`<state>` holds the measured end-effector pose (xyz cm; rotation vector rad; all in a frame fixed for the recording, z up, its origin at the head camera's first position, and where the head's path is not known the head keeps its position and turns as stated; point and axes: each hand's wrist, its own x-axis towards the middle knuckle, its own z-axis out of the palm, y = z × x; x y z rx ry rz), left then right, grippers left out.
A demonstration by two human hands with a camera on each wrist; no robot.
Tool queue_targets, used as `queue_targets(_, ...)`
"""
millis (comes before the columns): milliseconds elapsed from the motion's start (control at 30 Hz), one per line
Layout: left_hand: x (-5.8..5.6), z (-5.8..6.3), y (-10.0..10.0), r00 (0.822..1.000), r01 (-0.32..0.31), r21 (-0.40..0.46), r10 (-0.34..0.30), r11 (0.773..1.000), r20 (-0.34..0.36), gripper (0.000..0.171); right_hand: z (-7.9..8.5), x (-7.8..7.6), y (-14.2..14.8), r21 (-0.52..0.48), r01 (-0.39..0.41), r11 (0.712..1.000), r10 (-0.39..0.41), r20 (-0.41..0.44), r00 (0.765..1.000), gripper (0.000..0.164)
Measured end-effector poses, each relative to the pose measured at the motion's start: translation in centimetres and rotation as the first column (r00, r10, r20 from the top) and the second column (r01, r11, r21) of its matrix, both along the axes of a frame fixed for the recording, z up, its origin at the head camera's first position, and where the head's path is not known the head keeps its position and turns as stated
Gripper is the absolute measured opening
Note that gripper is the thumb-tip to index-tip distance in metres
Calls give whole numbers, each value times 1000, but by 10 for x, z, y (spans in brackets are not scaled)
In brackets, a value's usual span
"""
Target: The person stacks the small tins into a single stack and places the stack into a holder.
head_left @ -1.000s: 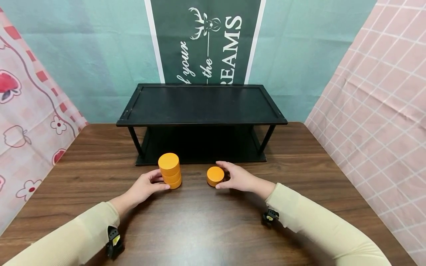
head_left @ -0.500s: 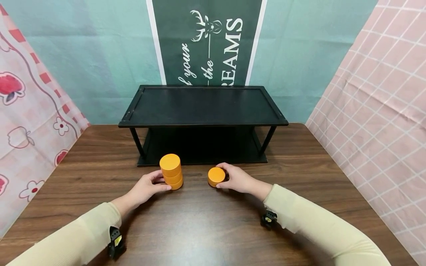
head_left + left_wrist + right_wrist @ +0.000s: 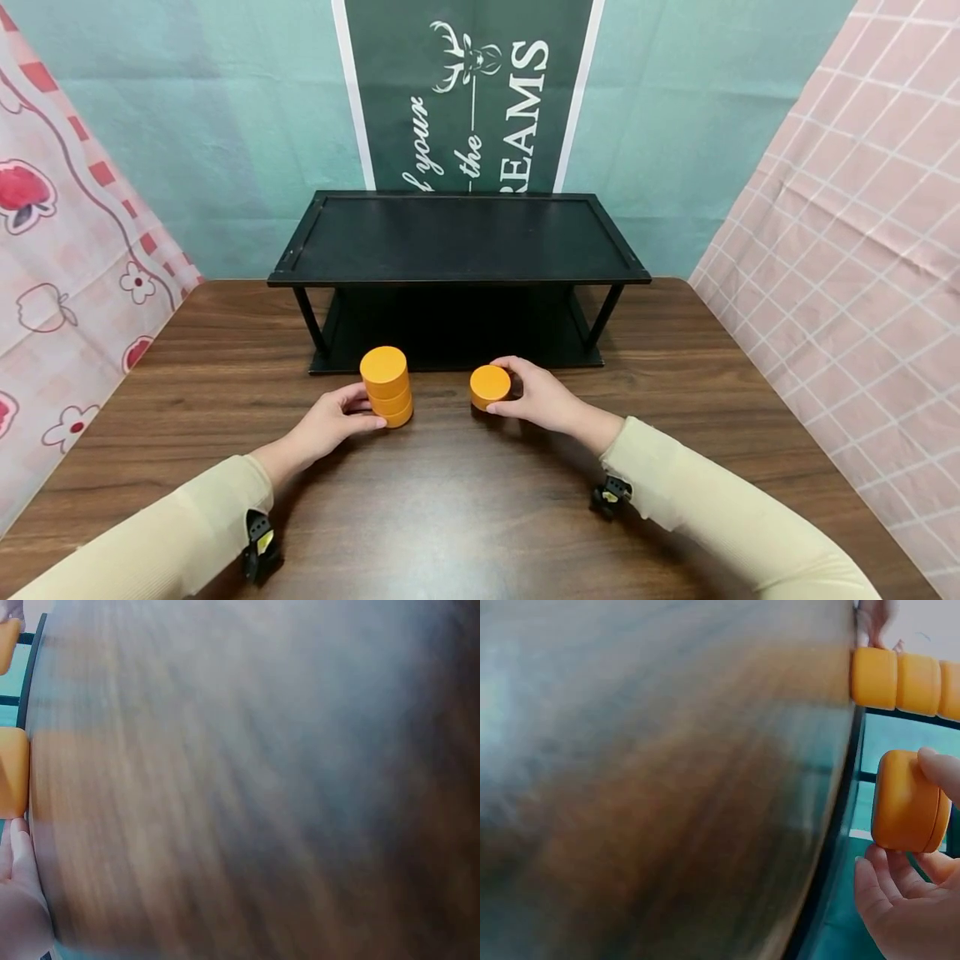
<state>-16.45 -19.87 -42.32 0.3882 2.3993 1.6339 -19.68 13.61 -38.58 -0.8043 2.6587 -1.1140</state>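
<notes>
Three flat round orange containers form an upright stack (image 3: 386,392) on the table, left of centre in the head view. My left hand (image 3: 327,423) grips its lower part, thumb in front and fingers at the side and behind. To the right, my right hand (image 3: 551,402) holds a single round orange container (image 3: 490,385) between thumb and fingers. It appears slightly raised off the table, with a shadow below. A lid-like seam shows on this container (image 3: 906,799) in the right wrist view. The left wrist view catches only part of the stack (image 3: 11,772) at its edge.
A black two-level rack (image 3: 457,242) stands just behind both hands, its lower shelf (image 3: 457,333) close to the containers. Brown wood-grain table (image 3: 450,517) extends in front. Teal cloth (image 3: 225,125) hangs at the back, with pink patterned cloths at both sides.
My right hand has lifted its round orange container slightly and moved it a little away from me. The left hand and the stack stay in place.
</notes>
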Motion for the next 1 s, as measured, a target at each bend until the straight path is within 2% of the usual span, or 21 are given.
queue_targets(367, 0, 1, 1, 1000, 6, -3, -6, 1000, -2, 56, 24, -3, 0, -31, 22, 999, -24, -67, 997, 59)
queue_targets(1000, 0, -2, 1, 1000, -17, -5, 17, 1000, -2, 56, 56, -5, 1, -100, 64, 993, -69, -52, 996, 64)
